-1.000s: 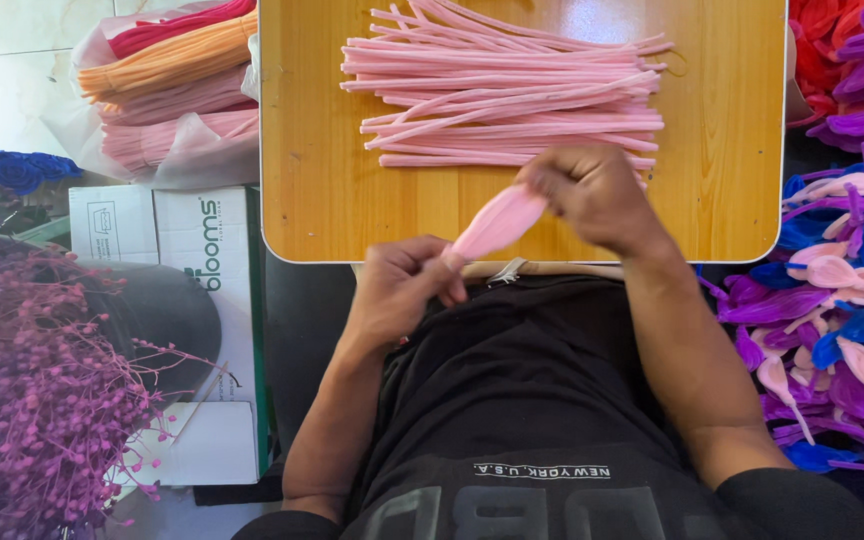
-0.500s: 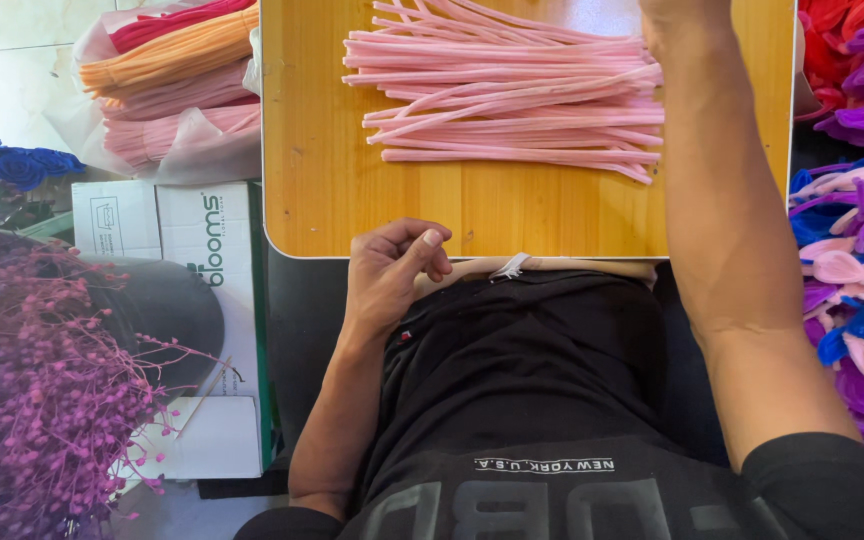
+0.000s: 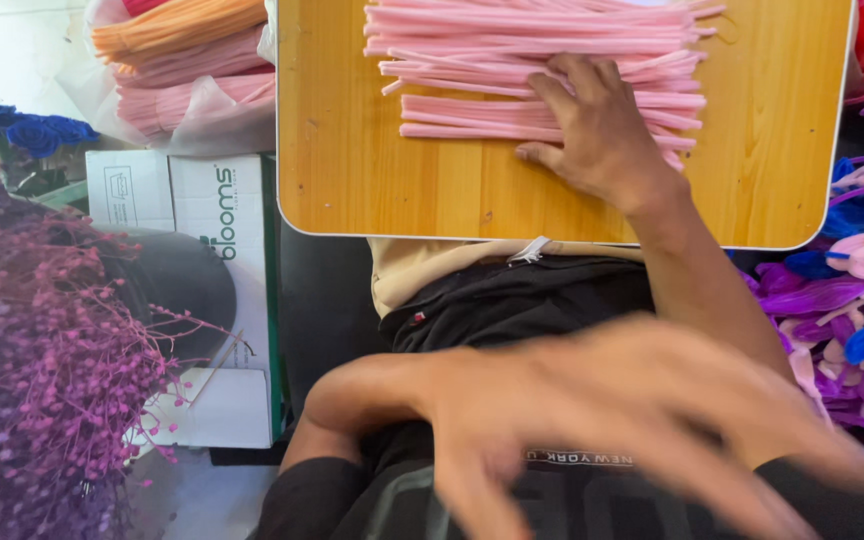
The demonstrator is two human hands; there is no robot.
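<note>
Rounded-corner light wooden board (image 3: pixel 372 190) serves as the work surface. Pale tiled floor (image 3: pixel 37 60) visible at far upper left. White cardboard box (image 3: pixel 187 200) stands on the floor left of the board. Lighting even and bright.

Black printed tee (image 3: pixel 512 300), bare forearms

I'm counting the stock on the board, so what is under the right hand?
The right hand lies flat on the pile of pink fuzzy stems, which sits on the wooden board. The stem sections under the palm are covered, so how many lie there cannot be seen.
</note>
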